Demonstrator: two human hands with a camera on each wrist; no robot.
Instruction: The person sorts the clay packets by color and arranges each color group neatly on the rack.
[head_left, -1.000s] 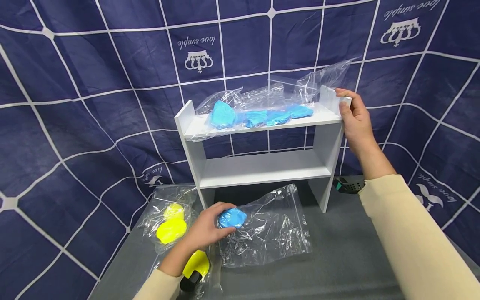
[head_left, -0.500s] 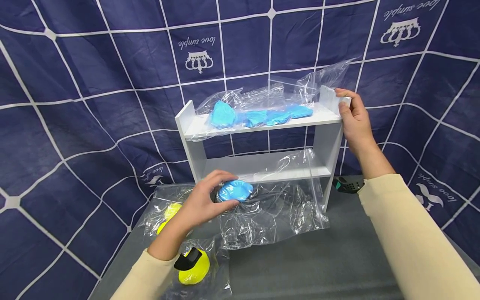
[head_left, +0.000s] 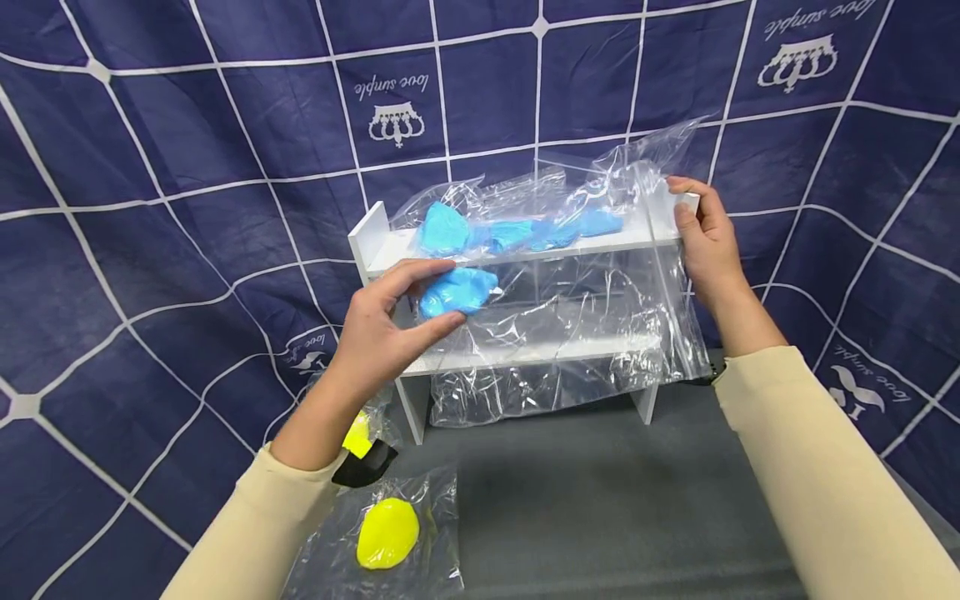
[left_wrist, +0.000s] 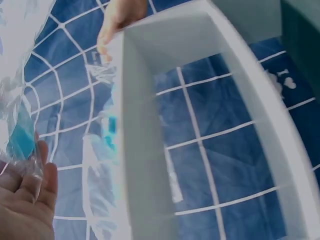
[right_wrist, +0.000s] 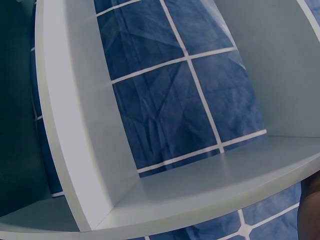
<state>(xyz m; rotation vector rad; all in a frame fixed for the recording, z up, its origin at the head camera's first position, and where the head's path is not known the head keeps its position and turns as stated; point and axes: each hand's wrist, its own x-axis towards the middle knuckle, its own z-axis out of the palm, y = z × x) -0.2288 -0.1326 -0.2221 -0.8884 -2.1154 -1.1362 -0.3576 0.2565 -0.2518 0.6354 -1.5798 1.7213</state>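
Note:
My left hand (head_left: 375,333) holds up a clear zip bag (head_left: 555,367) by the bright blue, clay-like lump (head_left: 459,292) inside it, thumb below and fingers above. The bag hangs spread in front of a white two-tier shelf (head_left: 367,237). On the shelf's top board lie several blue lumps (head_left: 444,228) in clear plastic. My right hand (head_left: 708,242) grips the top of the shelf's right side panel. In the left wrist view, the left hand (left_wrist: 30,200) is beside the shelf (left_wrist: 145,140), fingers curled at the bag. The right wrist view shows mostly shelf boards (right_wrist: 80,120).
A yellow disc-shaped lump (head_left: 387,533) in a clear bag lies on the dark grey table (head_left: 585,500) at front left. Another yellow lump (head_left: 358,432) is partly hidden behind the left forearm. A blue curtain (head_left: 487,100) with white lines hangs behind the shelf.
My left hand has lifted the bag with the blue lump from the table up toward the top board, uncovering the front yellow lump. My right hand has stayed on the side panel.

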